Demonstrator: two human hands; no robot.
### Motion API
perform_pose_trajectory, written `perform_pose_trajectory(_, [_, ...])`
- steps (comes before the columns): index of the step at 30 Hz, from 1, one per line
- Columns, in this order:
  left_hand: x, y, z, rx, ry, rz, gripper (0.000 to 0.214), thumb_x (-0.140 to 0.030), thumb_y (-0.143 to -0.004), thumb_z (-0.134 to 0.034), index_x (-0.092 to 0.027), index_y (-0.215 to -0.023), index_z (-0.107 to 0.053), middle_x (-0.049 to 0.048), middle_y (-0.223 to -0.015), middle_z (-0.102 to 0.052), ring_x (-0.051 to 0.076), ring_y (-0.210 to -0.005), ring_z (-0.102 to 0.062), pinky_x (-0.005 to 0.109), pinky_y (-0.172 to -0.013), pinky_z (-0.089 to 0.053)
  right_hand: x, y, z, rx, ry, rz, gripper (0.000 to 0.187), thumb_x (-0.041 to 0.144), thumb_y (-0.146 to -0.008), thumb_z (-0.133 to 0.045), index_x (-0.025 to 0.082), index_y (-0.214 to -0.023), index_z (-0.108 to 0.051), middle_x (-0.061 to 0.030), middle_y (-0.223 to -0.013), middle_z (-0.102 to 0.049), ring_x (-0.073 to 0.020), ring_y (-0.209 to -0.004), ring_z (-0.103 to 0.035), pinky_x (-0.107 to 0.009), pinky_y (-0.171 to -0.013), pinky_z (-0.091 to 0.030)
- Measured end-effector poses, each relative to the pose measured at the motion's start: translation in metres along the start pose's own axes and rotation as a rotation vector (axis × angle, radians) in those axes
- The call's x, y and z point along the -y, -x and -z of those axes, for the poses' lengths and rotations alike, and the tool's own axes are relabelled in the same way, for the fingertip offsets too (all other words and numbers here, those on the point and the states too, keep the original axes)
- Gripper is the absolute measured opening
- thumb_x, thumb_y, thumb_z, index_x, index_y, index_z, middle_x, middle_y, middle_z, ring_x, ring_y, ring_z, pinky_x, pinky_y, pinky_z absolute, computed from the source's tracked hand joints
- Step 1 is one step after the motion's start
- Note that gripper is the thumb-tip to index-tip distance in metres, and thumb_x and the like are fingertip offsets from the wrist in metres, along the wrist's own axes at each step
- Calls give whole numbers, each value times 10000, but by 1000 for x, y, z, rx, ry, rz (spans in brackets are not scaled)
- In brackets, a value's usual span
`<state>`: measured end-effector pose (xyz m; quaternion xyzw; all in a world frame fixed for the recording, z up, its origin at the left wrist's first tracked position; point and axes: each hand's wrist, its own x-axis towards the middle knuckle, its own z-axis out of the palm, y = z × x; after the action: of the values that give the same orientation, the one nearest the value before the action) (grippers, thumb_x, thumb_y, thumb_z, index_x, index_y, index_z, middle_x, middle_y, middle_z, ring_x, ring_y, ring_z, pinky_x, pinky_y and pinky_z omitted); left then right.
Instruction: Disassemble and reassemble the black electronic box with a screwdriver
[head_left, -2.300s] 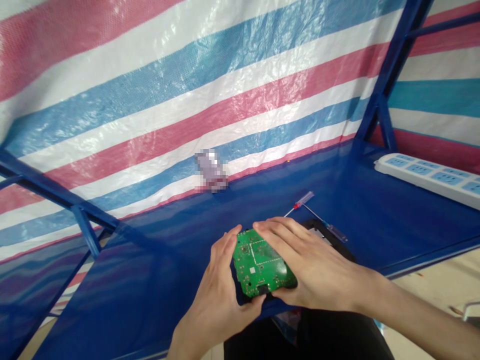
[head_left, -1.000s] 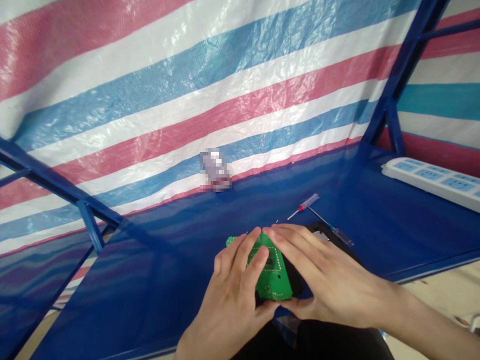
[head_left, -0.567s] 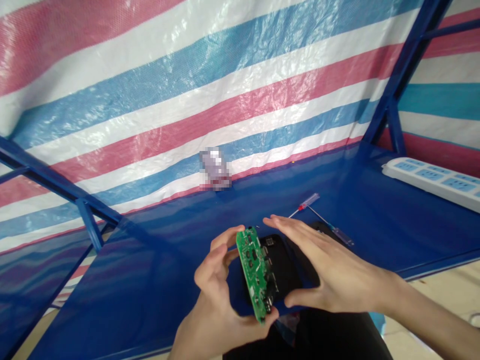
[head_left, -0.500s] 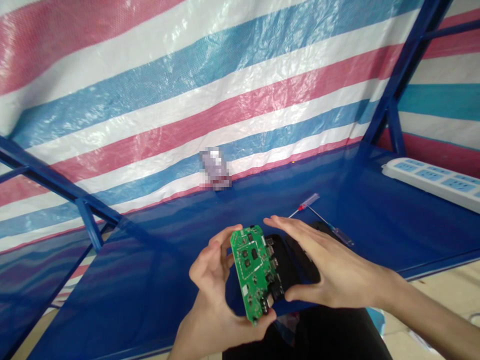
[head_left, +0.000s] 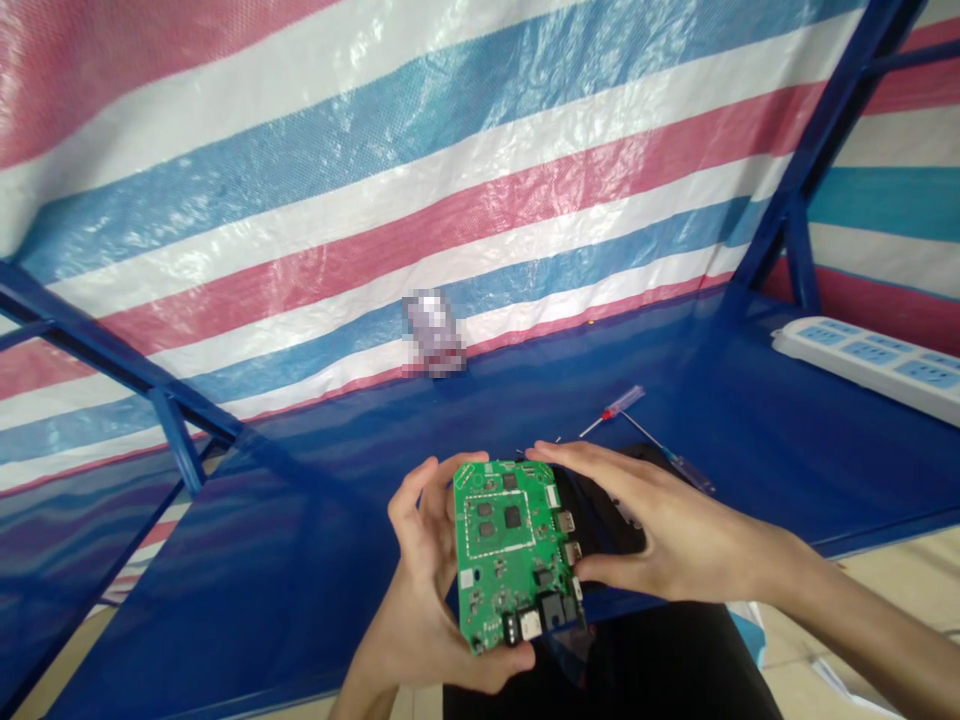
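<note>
My left hand (head_left: 424,570) cups the green circuit board (head_left: 510,550) tilted up above the blue tabletop (head_left: 300,560), while my right hand (head_left: 667,540) reaches across, gripping its edges over the black casing (head_left: 607,500).

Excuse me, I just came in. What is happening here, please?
A person is holding a green circuit board with both hands. The left hand supports it from below, and the right hand grips its right edge. Behind the board, a black casing lies on a blue table, near a small screwdriver and a second screwdriver. A white power strip lies further right.
</note>
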<state>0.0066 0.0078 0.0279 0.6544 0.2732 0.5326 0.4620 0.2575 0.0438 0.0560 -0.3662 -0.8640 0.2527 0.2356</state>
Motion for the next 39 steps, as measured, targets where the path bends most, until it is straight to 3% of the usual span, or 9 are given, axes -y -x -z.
perform_pose_trajectory(6, [-5,-4,7,83,-172,27,1027,-454,-715,-855,-419,-1454,-144,135,-1486,-342,360,-1356,-454,568,-1027,-463,-2,-4,-5,-75,66,68,922,287,-725,-748,218,-1526,-297,-99,-1461,-541,-268,-1298,-560,-398,-1086,-470])
perform_pose_trajectory(11, [1,0,19,86,-384,93,1360,-252,-591,-955,-397,-1494,52,186,-1547,-299,401,-1415,-369,636,-1085,-378,-15,-6,-5,-135,113,33,935,294,-731,-729,242,-1527,-241,-66,-1391,-611,-252,-1253,-602,-398,-1041,-514])
perform_pose_trajectory(15, [8,9,17,117,-672,302,1468,-307,-559,-961,-340,-1506,161,235,-1580,-234,457,-1444,-273,719,-1089,-296,-25,-6,-4,-159,176,3,829,299,-741,-708,222,-1470,-321,-72,-1424,-583,-259,-1269,-590,-395,-1021,-532])
perform_pose_trajectory(18, [11,10,9,159,-799,422,1452,-343,-541,-946,-267,-1528,117,260,-1577,-219,474,-1436,-276,706,-1085,-321,-29,-6,-5,-139,213,7,773,281,-733,-705,204,-1433,-385,-83,-1393,-610,-264,-1243,-611,-394,-1017,-534])
perform_pose_trajectory(22, [16,7,3,194,-808,424,1330,-295,-576,-890,-216,-1538,23,226,-1545,-292,411,-1421,-338,616,-1118,-345,-28,-5,-3,-105,252,11,741,256,-718,-705,189,-1409,-445,-93,-1361,-635,-271,-1187,-651,-389,-974,-562])
perform_pose_trajectory(29, [23,12,5,144,-824,446,1253,-284,-586,-854,-175,-1510,-15,247,-1519,-286,407,-1424,-326,613,-1123,-334,-16,-4,4,-66,279,54,703,201,-694,-693,155,-1368,-499,-113,-1313,-664,-265,-1145,-674,-367,-968,-561])
perform_pose_trajectory(39, [24,11,0,115,-872,343,1124,-256,-565,-852,-182,-1446,-157,223,-1457,-381,417,-1364,-408,636,-1083,-394,-13,-4,4,18,282,64,697,189,-701,-699,139,-1365,-493,-131,-1308,-662,-272,-1163,-663,-369,-978,-550])
